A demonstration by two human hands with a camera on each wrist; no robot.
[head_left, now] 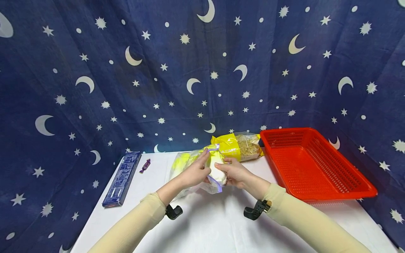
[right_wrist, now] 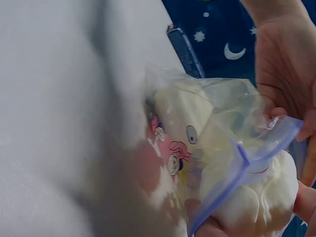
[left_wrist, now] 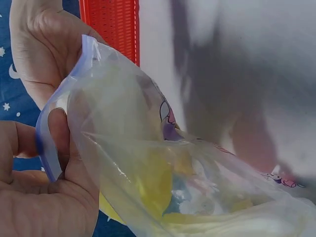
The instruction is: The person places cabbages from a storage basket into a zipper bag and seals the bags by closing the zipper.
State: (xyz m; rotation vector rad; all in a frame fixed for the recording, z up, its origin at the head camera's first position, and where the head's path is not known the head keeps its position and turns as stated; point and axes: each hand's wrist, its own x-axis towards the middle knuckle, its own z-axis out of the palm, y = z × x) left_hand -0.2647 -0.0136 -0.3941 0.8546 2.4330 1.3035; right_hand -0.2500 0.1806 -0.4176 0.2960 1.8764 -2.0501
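Note:
A clear zip bag [head_left: 190, 188] with purple zip edges and pink cartoon prints lies in front of me, its mouth spread apart. Soft-looking yellow and white things show through its film; their kind is unclear. My left hand [head_left: 195, 173] grips the rim of the bag, fingers around the purple strip [left_wrist: 45, 143]. My right hand [head_left: 235, 173] holds a puffy, folded white thing [right_wrist: 252, 192] at the mouth, thumb on top and fingers beneath. Part of that white thing is inside the bag. From the left wrist, the right palm [left_wrist: 47, 42] appears beyond the rim.
Behind the hands lies a yellow bag of flakes [head_left: 250, 146], against a red perforated basket [head_left: 319, 168] on the right. A long blue box [head_left: 121, 181] and a purple wrapped candy [head_left: 145, 166] lie on the white table [head_left: 202, 228] to the left. A starry curtain encloses the back and sides.

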